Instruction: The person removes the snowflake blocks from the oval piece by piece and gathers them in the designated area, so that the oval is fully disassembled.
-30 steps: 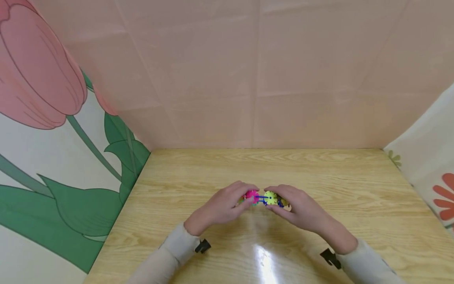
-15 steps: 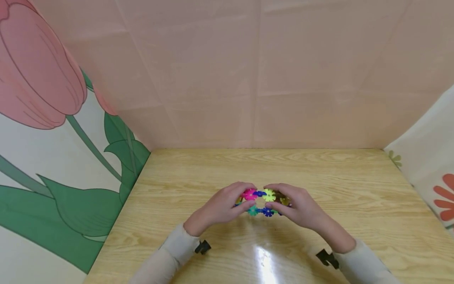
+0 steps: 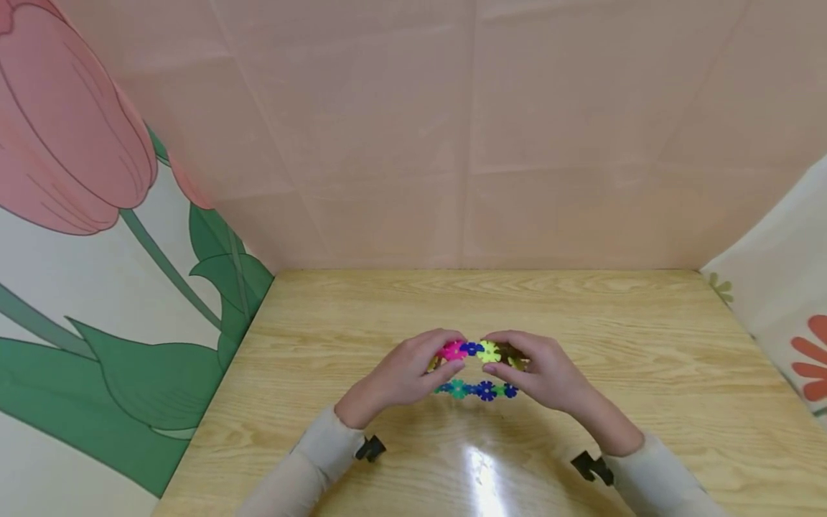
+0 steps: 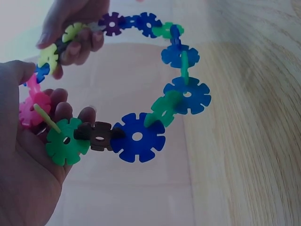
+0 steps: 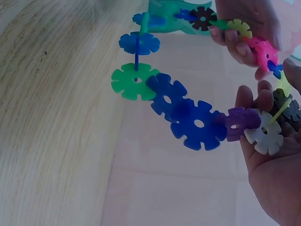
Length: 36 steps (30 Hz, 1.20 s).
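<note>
A closed ring of interlocking plastic flower discs (image 3: 487,390) is held up above the table between both hands. On its left side my left hand (image 3: 408,370) pinches the ring near a pink disc (image 4: 35,109), with a green disc (image 4: 68,141) against the fingers. My right hand (image 3: 554,373) grips the other side by a yellow disc (image 3: 489,352), and a whitish disc (image 5: 264,134) lies at its palm. One small blue disc (image 3: 472,349) bridges the gap between the hands. Blue, green and purple discs hang along the far side of the loop, as both wrist views show.
Below lies a wood-grain table (image 3: 362,309), with a bright light reflection near its front. A plain pinkish sheet (image 3: 465,143) rises behind it. Flower-printed panels stand at the left (image 3: 161,388) and right (image 3: 775,287). Each sleeve cuff carries a dark clip (image 3: 371,449).
The ring has tilted, so its lower discs now show below the hands and its opening is visible. The right forearm has shifted slightly left; both hands keep their hold.
</note>
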Available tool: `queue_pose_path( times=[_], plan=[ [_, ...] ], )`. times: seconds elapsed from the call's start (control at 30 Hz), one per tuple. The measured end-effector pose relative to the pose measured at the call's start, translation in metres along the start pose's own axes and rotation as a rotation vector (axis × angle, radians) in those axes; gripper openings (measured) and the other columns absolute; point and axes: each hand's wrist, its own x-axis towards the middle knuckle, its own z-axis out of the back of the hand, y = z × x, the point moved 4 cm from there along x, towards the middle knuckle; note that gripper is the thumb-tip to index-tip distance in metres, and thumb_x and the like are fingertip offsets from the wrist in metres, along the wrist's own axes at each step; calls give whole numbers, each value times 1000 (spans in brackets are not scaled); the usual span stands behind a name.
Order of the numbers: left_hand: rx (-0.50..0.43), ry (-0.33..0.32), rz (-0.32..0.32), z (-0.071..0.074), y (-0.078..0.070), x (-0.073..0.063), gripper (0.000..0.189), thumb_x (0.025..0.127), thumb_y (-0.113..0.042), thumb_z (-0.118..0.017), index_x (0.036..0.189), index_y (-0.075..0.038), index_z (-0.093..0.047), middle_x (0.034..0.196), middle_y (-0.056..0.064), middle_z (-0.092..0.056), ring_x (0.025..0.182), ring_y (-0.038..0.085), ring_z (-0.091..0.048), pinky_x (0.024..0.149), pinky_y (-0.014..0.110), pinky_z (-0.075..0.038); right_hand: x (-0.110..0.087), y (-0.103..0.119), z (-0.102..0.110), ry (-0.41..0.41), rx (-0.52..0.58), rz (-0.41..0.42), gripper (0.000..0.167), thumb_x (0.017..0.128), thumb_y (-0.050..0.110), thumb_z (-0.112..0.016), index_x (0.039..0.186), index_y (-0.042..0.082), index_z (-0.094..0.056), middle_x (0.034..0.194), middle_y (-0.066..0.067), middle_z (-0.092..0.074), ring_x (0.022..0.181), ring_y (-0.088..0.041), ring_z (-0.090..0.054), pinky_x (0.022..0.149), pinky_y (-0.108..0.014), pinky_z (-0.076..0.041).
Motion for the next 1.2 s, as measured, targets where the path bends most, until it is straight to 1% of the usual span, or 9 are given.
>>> queue_pose_path(
  times=[0.17,0.27,0.47,0.63,0.83,0.93,1.03,1.2],
  plan=[
    [-41,-2,29,0,1,2,39,108,-37,-48,135,-10,-57,110,-3,-63,84,3,-57,71,19,-52,0,-3,0,2,21,-48,35,87,3,-78,120,9,-69,89,9,-69,67,-1,-57,55,-22,-49],
    [-60,-13,30,0,1,3,38,108,-36,-49,134,-10,-57,108,-4,-62,82,3,-56,69,19,-51,0,-4,0,-13,30,-71,35,86,2,-78,119,8,-69,88,8,-69,67,-2,-57,55,-22,-49],
    [-57,-41,9,0,1,5,36,107,-33,-52,133,-9,-58,106,-4,-61,79,3,-55,66,19,-51,1,-4,1,-29,43,-59,35,85,0,-78,118,8,-69,87,8,-68,64,-2,-55,52,-21,-47],
    [-52,-63,-8,1,-1,6,35,106,-32,-54,133,-11,-58,111,-3,-62,83,3,-56,68,18,-52,1,-3,1,-34,30,-55,35,86,-1,-78,118,9,-68,82,11,-65,60,0,-49,49,-20,-44],
    [-34,-83,-25,0,-7,10,31,106,-29,-54,129,-9,-60,117,1,-63,88,4,-58,72,18,-53,1,-3,0,-25,24,-54,33,86,1,-77,117,10,-68,82,11,-64,61,0,-50,50,-21,-45],
    [-36,-95,-22,0,-10,11,27,106,-26,-53,124,-7,-61,113,2,-63,85,5,-57,71,17,-52,1,-3,-1,-18,19,-50,33,87,1,-77,117,10,-68,83,12,-64,62,0,-51,51,-21,-46],
    [-22,-116,-26,-1,-13,12,20,105,-21,-56,117,-7,-62,105,1,-63,80,5,-55,68,14,-50,2,-2,-2,-15,18,-37,32,86,1,-77,116,9,-68,84,11,-65,64,0,-53,53,-21,-48],
    [51,-158,-80,0,-15,14,12,99,-14,-62,107,-7,-67,97,-1,-64,79,4,-54,67,11,-47,5,1,-4,-13,29,3,34,85,0,-77,116,10,-67,85,9,-66,65,0,-54,53,-20,-48]
  ],
)
